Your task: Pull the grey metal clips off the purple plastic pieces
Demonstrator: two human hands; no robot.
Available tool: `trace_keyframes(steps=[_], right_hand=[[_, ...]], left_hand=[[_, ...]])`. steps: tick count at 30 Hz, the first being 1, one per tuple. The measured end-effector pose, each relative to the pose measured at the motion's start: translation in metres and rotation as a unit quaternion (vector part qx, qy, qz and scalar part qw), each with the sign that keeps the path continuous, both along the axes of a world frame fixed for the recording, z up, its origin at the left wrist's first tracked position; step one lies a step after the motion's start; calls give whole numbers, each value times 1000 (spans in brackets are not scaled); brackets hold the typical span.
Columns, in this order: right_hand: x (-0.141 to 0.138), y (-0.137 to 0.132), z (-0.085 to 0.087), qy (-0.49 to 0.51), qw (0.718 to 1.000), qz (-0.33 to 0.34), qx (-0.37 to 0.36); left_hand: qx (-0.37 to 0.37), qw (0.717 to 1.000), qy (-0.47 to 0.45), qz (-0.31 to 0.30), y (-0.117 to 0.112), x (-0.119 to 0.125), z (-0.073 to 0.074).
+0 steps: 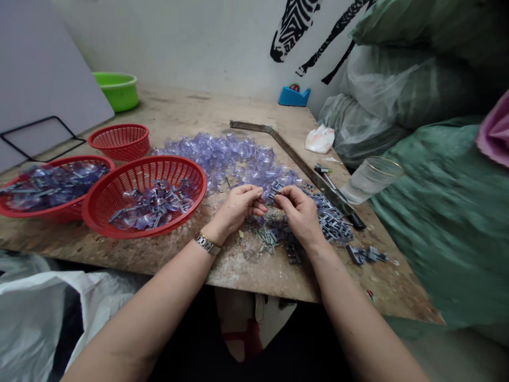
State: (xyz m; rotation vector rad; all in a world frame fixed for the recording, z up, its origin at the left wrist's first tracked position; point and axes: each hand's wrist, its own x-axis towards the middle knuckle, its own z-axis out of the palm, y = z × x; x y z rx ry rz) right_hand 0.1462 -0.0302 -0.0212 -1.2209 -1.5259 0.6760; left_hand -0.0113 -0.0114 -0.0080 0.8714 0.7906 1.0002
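Observation:
My left hand (pixel 238 206) and my right hand (pixel 299 212) meet over the wooden table (pixel 183 114), fingers pinched together around a small grey part (pixel 271 196) held between them. A heap of clear bluish plastic pieces (pixel 234 156) lies just beyond my hands. Small grey metal clips (pixel 332 220) are scattered under and to the right of my right hand. A metal watch band sits on my left wrist.
Three red baskets stand at left: a near one (pixel 119 223) with assembled pieces, a left one (pixel 24 208) with pieces, a small one (pixel 119 140) behind. Also a green bowl (pixel 117 90), metal bar (pixel 294 159), glass (pixel 371 178), blue tape dispenser (pixel 293 95), and large bags (pixel 437 212) at right.

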Motion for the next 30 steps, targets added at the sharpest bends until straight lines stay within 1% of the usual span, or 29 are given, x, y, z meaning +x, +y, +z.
trace_keyframes(steps=[8, 13, 16, 20, 25, 30], right_hand=[[-3, -2, 2, 19, 1000, 10, 3], [-3, -2, 3, 30, 999, 13, -4], [-3, -2, 3, 33, 999, 14, -5], [-4, -2, 4, 58, 998, 22, -14], [-4, -1, 5, 105, 994, 16, -35], [-3, 1, 5, 121, 992, 5, -41]], left_hand=[[14, 999, 10, -43, 0, 1, -5], [70, 995, 32, -58, -1, 2, -9], [108, 991, 61, -42, -3, 3, -9], [141, 988, 67, -11, -3, 3, -8], [123, 991, 56, -5, -1, 3, -7], [61, 997, 42, 2, 0, 3, -4]])
